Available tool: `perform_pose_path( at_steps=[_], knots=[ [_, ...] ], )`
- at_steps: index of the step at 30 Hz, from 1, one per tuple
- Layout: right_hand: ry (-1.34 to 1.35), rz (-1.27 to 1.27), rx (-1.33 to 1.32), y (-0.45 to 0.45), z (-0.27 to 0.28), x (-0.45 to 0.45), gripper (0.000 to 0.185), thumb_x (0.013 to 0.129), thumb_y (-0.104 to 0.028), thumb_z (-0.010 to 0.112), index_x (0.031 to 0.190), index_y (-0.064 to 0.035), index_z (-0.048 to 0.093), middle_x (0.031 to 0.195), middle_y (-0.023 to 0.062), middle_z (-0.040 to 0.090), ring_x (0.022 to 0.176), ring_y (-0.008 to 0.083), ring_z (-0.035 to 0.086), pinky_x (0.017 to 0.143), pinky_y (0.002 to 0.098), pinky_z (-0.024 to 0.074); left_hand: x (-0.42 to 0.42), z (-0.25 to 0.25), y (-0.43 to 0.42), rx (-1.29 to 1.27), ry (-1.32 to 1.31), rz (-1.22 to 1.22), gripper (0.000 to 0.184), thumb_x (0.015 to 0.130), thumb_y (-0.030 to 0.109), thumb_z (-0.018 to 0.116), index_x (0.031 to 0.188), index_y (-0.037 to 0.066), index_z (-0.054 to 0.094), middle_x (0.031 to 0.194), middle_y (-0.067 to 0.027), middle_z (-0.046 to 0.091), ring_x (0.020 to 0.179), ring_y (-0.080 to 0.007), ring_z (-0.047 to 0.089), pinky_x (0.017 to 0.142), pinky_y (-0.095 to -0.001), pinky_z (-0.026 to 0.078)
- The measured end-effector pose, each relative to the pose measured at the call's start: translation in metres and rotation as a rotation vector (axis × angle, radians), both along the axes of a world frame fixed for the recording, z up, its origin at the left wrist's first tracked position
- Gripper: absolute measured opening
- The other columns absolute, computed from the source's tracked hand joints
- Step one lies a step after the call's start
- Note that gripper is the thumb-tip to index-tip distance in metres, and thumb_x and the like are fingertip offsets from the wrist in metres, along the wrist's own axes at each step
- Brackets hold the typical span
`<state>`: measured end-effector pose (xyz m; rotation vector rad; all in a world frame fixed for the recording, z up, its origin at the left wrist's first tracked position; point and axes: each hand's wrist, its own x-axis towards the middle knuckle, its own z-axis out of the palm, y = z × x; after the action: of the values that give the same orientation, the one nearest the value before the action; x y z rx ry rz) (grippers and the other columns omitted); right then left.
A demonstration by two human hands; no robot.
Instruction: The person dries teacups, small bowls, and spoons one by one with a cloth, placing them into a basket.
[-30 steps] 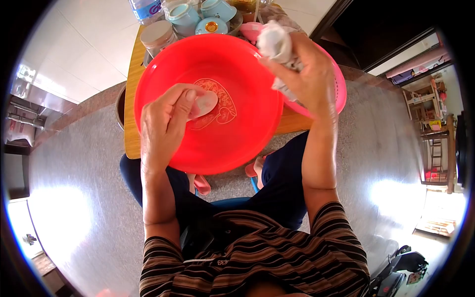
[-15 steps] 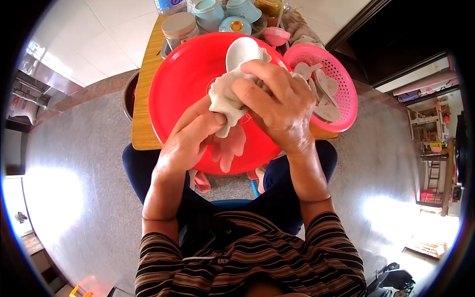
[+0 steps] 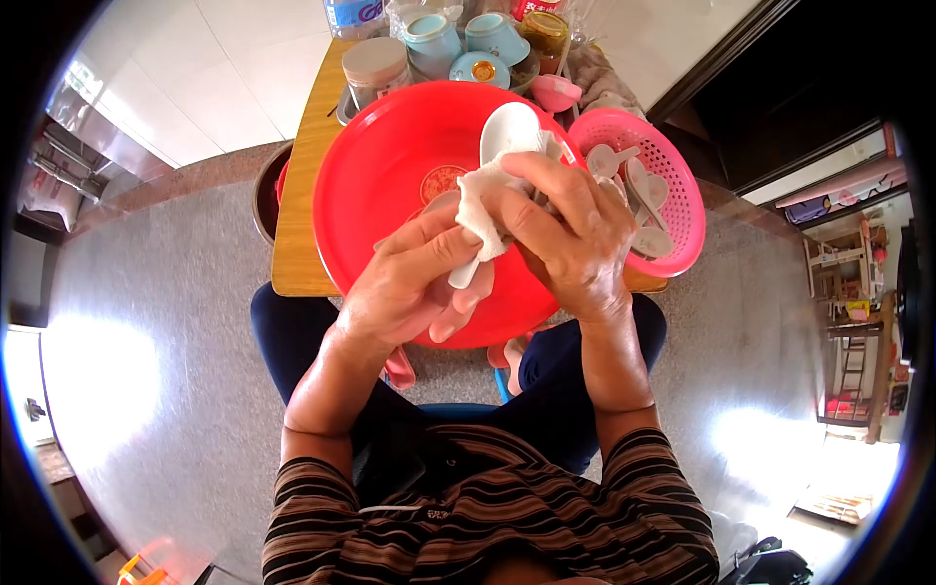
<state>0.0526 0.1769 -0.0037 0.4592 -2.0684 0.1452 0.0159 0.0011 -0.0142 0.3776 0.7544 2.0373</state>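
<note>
Mid-frame, the left hand (image 3: 409,273) pinches the cloth (image 3: 480,200) near the low end of a white spoon (image 3: 509,132). The right hand (image 3: 575,224) grips the cloth around it, maybe so it won't slip. The red tub (image 3: 375,195) underneath could catch drips. Top left of centre, a bottle (image 3: 356,14) has purple letters I can't read.

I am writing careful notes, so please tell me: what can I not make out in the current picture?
All in the head view:
- White spoon: the cloth covers the middle of its handle.
- Red basin: the left hand and cloth hide part of its floor pattern.
- Pink basket: its spoons overlap, so their exact number is unclear.
- Plastic bottle: cut off by the top edge.
- Shirt lettering: too small to read.
</note>
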Motion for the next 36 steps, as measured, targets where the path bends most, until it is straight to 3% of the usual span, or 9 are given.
perform_pose_path(
  at_steps=[11, 15, 17, 20, 22, 24, 27, 30, 36],
  knots=[
    [0.036, -0.049, -0.124, 0.026, 0.013, 0.004, 0.048, 0.061, -0.001, 0.076, 0.102, -0.0259, 0.073, 0.114, -0.0011, 0.062, 0.073, 0.011, 0.061, 0.056, 0.0247, 0.0531, -0.008, -0.001, -0.003, 0.019, -0.001, -0.117, 0.034, 0.097, 0.015, 0.053, 0.122, -0.008, 0.047, 0.061, -0.0126, 0.056, 0.035, -0.0147, 0.046, 0.033, -0.0206, 0.039],
    [0.065, -0.159, -0.184, 0.04, 0.018, 0.011, 0.043, 0.062, -0.001, 0.078, 0.101, -0.0158, 0.071, 0.107, 0.002, 0.062, 0.081, 0.0162, 0.061, 0.068, 0.0265, 0.0534, -0.01, -0.005, -0.004, 0.026, 0.069, -0.133, 0.032, 0.097, 0.02, 0.052, 0.119, -0.003, 0.049, 0.067, -0.0083, 0.057, 0.04, -0.0116, 0.047, 0.037, -0.0213, 0.036],
    [0.102, 0.015, -0.518, 0.039, 0.02, 0.019, 0.031, 0.071, -0.002, 0.075, 0.1, -0.0022, 0.063, 0.104, 0.0108, 0.062, 0.094, 0.0194, 0.061, 0.083, 0.0306, 0.05, -0.009, -0.006, -0.002, -0.001, 0.13, -0.11, 0.03, 0.097, 0.015, 0.047, 0.121, -0.002, 0.046, 0.07, -0.007, 0.057, 0.041, -0.0103, 0.046, 0.037, -0.021, 0.034],
    [0.206, 0.33, -0.744, 0.021, 0.005, 0.012, 0.038, 0.082, -0.01, 0.068, 0.115, -0.0003, 0.051, 0.109, 0.0155, 0.058, 0.097, 0.0197, 0.059, 0.085, 0.0339, 0.0495, 0.004, 0.003, 0.003, -0.289, 0.36, 0.037, 0.027, 0.098, 0.015, 0.045, 0.121, 0.0, 0.047, 0.075, -0.0059, 0.059, 0.044, -0.0084, 0.046, 0.038, -0.0202, 0.032],
    [-0.15, 0.321, -0.452, 0.003, 0.007, 0.013, 0.051, 0.074, -0.031, 0.079, 0.116, -0.0071, 0.061, 0.116, 0.0118, 0.057, 0.109, 0.0243, 0.054, 0.091, 0.038, 0.0452, 0.012, -0.007, 0.001, -0.336, 0.372, 0.096, 0.027, 0.098, 0.015, 0.045, 0.122, 0.001, 0.047, 0.077, -0.0056, 0.06, 0.045, -0.0077, 0.046, 0.038, -0.0202, 0.032],
    [-0.267, 0.081, -0.187, -0.014, 0.008, 0.01, 0.035, 0.071, -0.025, 0.077, 0.105, -0.0167, 0.072, 0.124, 0.0076, 0.057, 0.115, 0.0283, 0.052, 0.094, 0.0385, 0.0406, 0.011, -0.015, -0.005, -0.573, 0.487, 0.248, 0.028, 0.099, 0.018, 0.047, 0.122, 0.002, 0.049, 0.08, -0.0055, 0.062, 0.047, -0.0069, 0.048, 0.039, -0.0203, 0.033],
    [-0.248, 0.024, -0.163, -0.018, 0.005, 0.009, 0.042, 0.071, -0.017, 0.073, 0.113, -0.0223, 0.069, 0.131, 0.0051, 0.051, 0.125, 0.0254, 0.047, 0.099, 0.0405, 0.0353, 0.001, -0.01, -0.017, -0.274, 0.319, 0.151, 0.03, 0.099, 0.018, 0.046, 0.125, 0.001, 0.049, 0.08, -0.0053, 0.062, 0.055, -0.0051, 0.051, 0.041, -0.0195, 0.035],
    [-0.128, 0.004, -0.133, -0.016, 0.005, 0.008, 0.031, 0.073, -0.019, 0.073, 0.103, -0.0199, 0.074, 0.117, 0.0021, 0.058, 0.11, 0.0217, 0.052, 0.091, 0.0363, 0.0378, 0.011, 0.006, -0.014, -0.494, 0.24, 0.047, 0.033, 0.1, 0.017, 0.044, 0.13, 0.003, 0.043, 0.075, -0.0032, 0.057, 0.053, -0.0038, 0.046, 0.04, -0.0192, 0.033],
    [0.109, -0.082, -0.19, 0.004, 0.008, 0.009, 0.032, 0.065, -0.006, 0.077, 0.095, -0.0159, 0.074, 0.093, -0.001, 0.058, 0.089, 0.0157, 0.056, 0.067, 0.0282, 0.0434, 0.015, 0.012, -0.008, -0.287, 0.407, 0.004, 0.038, 0.102, 0.015, 0.038, 0.138, 0.006, 0.033, 0.072, 0.0018, 0.048, 0.05, -0.0029, 0.039, 0.041, -0.0176, 0.031]
  ],
)
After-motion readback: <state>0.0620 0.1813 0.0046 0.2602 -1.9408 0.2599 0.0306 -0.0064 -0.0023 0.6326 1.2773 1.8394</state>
